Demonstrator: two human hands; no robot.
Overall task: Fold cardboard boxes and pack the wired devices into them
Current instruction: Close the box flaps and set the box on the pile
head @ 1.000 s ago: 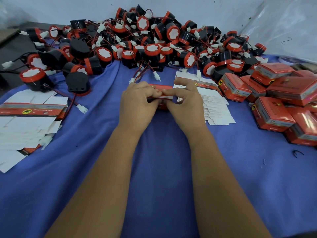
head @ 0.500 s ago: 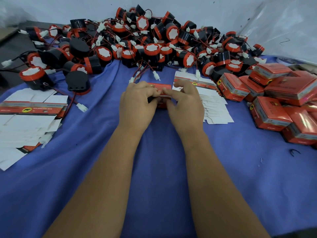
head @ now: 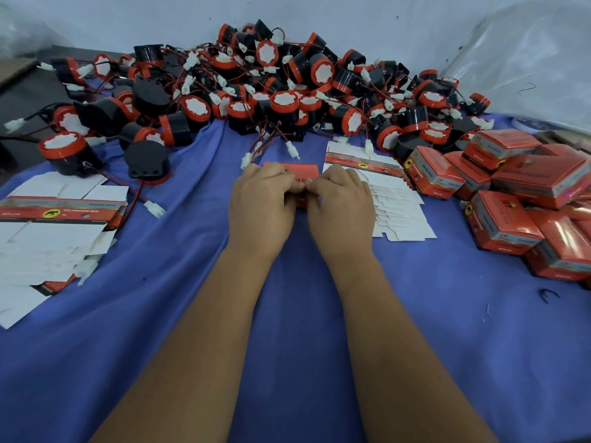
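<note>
One blue cloth (head: 166, 314) is covering the whole work surface, and everything else is lying on it. Dozens of black-and-red wired devices (head: 256, 87) are heaping up along the far edge against the pale wall, their red wires and white plugs spilling toward the middle. Finished red boxes (head: 524, 199) are piling up on the right — some upright, some tipped. Flat white box blanks are lying in two stacks: a large one at the left (head: 54, 225) and a smaller one (head: 396, 203) just beyond the right hand (head: 343, 206). A loose plug (head: 292, 150) is sitting just past the small red box (head: 299, 175) in the centre, between the two stacks. That box is resting on the cloth, its long axis running left to right, its top face turned up toward the camera. The left hand (head: 260, 203) and the right hand are both curling their fingers onto its near edge, gripping it — knuckles meeting and hiding most of the box.
</note>
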